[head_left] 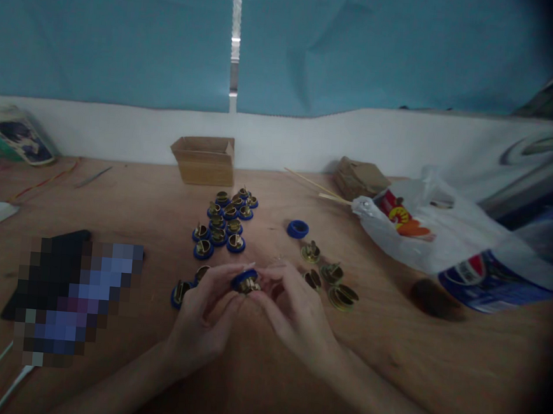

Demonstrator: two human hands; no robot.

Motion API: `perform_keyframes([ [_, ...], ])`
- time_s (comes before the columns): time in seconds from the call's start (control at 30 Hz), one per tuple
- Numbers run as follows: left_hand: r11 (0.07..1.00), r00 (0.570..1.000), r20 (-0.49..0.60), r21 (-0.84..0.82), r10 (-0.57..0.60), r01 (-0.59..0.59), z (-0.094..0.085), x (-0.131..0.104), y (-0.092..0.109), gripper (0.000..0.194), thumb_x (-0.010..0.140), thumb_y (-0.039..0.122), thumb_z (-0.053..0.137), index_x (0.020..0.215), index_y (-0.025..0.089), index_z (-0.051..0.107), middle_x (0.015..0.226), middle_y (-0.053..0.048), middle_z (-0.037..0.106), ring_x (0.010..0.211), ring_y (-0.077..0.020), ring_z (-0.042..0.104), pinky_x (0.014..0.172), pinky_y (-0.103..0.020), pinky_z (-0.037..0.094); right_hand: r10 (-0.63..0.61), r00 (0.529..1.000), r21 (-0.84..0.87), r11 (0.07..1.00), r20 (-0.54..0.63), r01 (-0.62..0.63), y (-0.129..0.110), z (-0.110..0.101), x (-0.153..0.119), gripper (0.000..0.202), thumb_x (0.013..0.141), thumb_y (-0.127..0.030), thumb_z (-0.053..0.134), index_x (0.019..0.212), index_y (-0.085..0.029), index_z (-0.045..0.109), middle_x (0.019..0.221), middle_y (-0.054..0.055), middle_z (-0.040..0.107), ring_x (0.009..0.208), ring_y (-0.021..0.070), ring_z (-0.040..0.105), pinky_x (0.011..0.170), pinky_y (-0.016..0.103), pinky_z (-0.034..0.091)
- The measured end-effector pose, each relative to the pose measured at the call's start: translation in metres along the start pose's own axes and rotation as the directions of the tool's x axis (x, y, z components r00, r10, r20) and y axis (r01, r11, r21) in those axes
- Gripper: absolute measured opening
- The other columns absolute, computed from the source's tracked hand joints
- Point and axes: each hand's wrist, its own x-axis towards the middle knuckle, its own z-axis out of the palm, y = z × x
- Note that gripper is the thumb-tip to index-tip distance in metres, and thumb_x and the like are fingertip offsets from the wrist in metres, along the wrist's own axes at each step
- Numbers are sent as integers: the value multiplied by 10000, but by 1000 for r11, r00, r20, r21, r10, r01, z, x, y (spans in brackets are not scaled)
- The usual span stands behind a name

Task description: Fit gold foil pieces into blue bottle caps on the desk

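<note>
Pinching a blue-rimmed brass piece [247, 282] near the middle of the table [374, 361].
Clamping it between fingertips of left hand [203, 319] and right hand [300, 322]; facing a group of similar pieces [217, 235] farther left, bare brass pieces [331, 273] to the right, a blue ring [297, 233] just beyond those, a plastic bag [446, 236] farther right and a cardboard box [207, 168] at the far wall.

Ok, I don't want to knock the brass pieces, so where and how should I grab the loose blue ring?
Probably pinch the blue ring across its outer rim, with the right hand coming from above. It lies flat, opening up, apart from the brass pieces; those sit on its near side, where a low reach could brush them.
</note>
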Motion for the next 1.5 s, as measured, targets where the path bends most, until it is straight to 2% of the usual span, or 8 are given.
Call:
perform_keyframes([
  [0.23,999,1000,-18,-32,18,-18,3,-3,-4,425,875,26,536,1213,283,531,1199,-43,632,1164,-181,606,993,-288,522,-18,1000,73,997,-11,19,0,3,-2,236,890,-156,600,1095,-225,505,973,43,584,743,159,563,670,310,491],
  [0.6,995,996,45,-64,80,-77,1,-6,-9,484,847,15,552,1261,258,493,1256,-81,600,1217,-223,562,1033,-342,484,9,999,134,991,51,-15,6,4,-3,133,891,-148,564,966,-208,472,887,22,509,752,165,510,655,313,446],
  [0.83,994,994,66,-70,85,-81,2,-6,-7,501,821,32,588,1261,248,486,1202,-85,604,1135,-227,595,1002,-363,494,84,992,168,981,95,-99,5,2,0,138,877,-139,563,895,-218,452,838,-3,508,716,154,510,636,305,420],
  [0.97,994,996,22,-60,88,-86,3,-5,-6,511,812,24,603,1250,261,492,1226,-81,585,1162,-226,577,1012,-353,480,103,989,208,970,107,-124,3,3,1,93,907,-181,537,939,-216,457,888,8,520,745,154,526,655,305,432],
  [1.07,994,997,1,-73,75,-75,4,-6,-7,506,814,31,604,1250,265,494,1217,-80,586,1162,-226,574,1007,-352,481,125,986,193,970,110,-145,2,4,1,81,905,-174,525,922,-211,455,881,10,517,737,153,523,666,308,429],
  [1.23,996,997,47,-78,53,-49,7,-8,-7,497,826,52,598,1261,259,473,1189,-83,598,1116,-222,597,990,-369,490,124,987,141,980,100,-138,3,9,-4,133,877,-100,473,856,-217,413,795,-4,480,693,155,479,620,297,393],
  [1.37,996,1000,6,-88,-7,7,7,-5,-8,463,840,51,601,1230,272,485,1230,-72,571,1180,-212,564,1023,-346,465,93,990,151,983,103,-108,0,11,-6,149,881,-85,449,832,-221,409,813,0,474,723,155,472,639,295,394],
  [1.5,982,997,-44,-177,-66,58,8,-3,-10,372,885,58,547,1177,278,481,1169,-48,603,1119,-166,603,978,-296,490,205,976,258,941,76,-218,-2,11,-4,107,905,-183,522,941,-232,434,855,-3,499,725,148,504,615,280,429],
])
